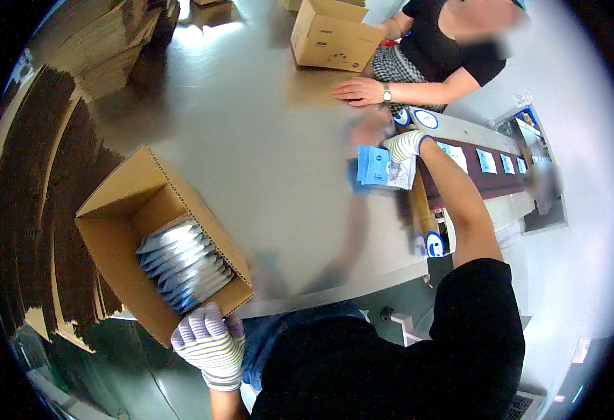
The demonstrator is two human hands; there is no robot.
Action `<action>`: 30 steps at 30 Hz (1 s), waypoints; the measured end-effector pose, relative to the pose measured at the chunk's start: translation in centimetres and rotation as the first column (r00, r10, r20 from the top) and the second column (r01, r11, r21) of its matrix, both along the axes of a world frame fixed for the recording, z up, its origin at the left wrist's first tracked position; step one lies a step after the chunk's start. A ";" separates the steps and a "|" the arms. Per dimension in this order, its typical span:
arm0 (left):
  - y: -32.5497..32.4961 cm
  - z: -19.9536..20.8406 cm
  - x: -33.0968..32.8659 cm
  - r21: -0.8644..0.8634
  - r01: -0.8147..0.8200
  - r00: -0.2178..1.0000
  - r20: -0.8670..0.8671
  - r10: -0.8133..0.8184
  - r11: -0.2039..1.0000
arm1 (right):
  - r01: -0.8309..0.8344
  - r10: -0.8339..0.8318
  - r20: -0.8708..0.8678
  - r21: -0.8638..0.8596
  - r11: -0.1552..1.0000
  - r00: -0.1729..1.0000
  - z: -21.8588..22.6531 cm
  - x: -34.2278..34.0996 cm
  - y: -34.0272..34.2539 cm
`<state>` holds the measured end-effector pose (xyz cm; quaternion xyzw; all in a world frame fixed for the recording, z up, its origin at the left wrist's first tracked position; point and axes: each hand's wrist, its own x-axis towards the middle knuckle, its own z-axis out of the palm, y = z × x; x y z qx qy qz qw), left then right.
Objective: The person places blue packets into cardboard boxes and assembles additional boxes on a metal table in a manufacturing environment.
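Note:
My left hand (207, 341), in a white striped glove, grips the near lower corner of an open cardboard box (126, 210) that lies tilted on the grey table (265, 147). Several flat blue-and-white packets (184, 264) stand packed in a row inside the box. My right hand (403, 145), gloved too, reaches far across the table and holds a small stack of blue-and-white packets (384, 168) at the table's right edge, next to a conveyor belt (489, 178).
Another person sits at the far side with a hand (359, 91) flat on the table beside a second cardboard box (331, 35). More packets (485, 161) ride the belt. Stacks of flattened cardboard (34, 182) line the left side.

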<state>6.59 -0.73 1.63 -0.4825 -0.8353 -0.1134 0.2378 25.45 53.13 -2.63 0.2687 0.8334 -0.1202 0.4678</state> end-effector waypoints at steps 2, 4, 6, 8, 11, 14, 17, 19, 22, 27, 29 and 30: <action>0.3 0.1 0.1 0.012 0.022 1.000 0.018 -0.022 1.000 | 0.139 -0.137 0.078 -0.030 0.990 0.988 -1.7 1.3 -0.3; -0.1 -0.3 0.0 0.019 -0.001 1.000 -0.005 0.001 1.000 | -0.024 0.034 -0.106 0.092 0.995 0.994 -0.9 -0.4 -5.4; -0.2 -0.5 0.0 0.013 -0.024 1.000 0.001 0.024 1.000 | -0.254 0.421 -0.283 0.477 0.841 0.862 0.6 -1.3 -12.9; -0.1 -0.5 -0.1 0.023 -0.013 1.000 -0.004 0.013 1.000 | -0.313 0.489 -0.316 0.471 0.825 0.813 0.3 -1.5 -18.1; -0.3 -0.1 -0.1 0.004 0.000 1.000 0.003 0.000 1.000 | -0.169 0.218 -0.306 0.180 0.969 0.927 2.2 -3.0 -23.0; -0.5 -0.1 -0.2 0.003 0.050 0.999 -0.002 -0.050 0.999 | -0.168 -0.296 -0.856 -0.396 0.903 0.424 4.1 -3.6 -25.2; -0.9 -0.4 -0.3 0.008 0.058 0.998 -0.011 -0.058 0.998 | -0.431 -0.123 -0.925 -0.282 0.857 0.360 10.9 -10.6 -29.1; -1.0 -0.6 0.2 0.049 0.073 0.997 0.003 -0.073 0.996 | -0.482 0.019 -0.951 -0.139 0.865 0.309 16.0 -15.1 -32.0; -1.7 0.1 0.6 -0.031 0.043 0.999 0.023 -0.042 0.999 | -0.436 0.248 -0.876 0.048 0.899 0.414 18.1 -23.1 -36.5; -1.0 0.5 0.7 0.016 0.080 0.997 0.020 -0.080 0.997 | -0.313 0.533 -0.783 0.443 0.840 0.320 8.3 -28.7 -38.3; -1.6 1.2 -1.6 0.132 0.058 0.995 0.067 -0.067 0.989 | -0.587 0.575 -0.751 0.317 0.745 0.325 13.0 -26.2 -40.0; -1.9 0.8 -2.2 0.133 0.121 0.988 0.078 -0.132 0.984 | -0.664 0.546 -0.685 0.120 0.738 0.482 14.0 -25.0 -40.2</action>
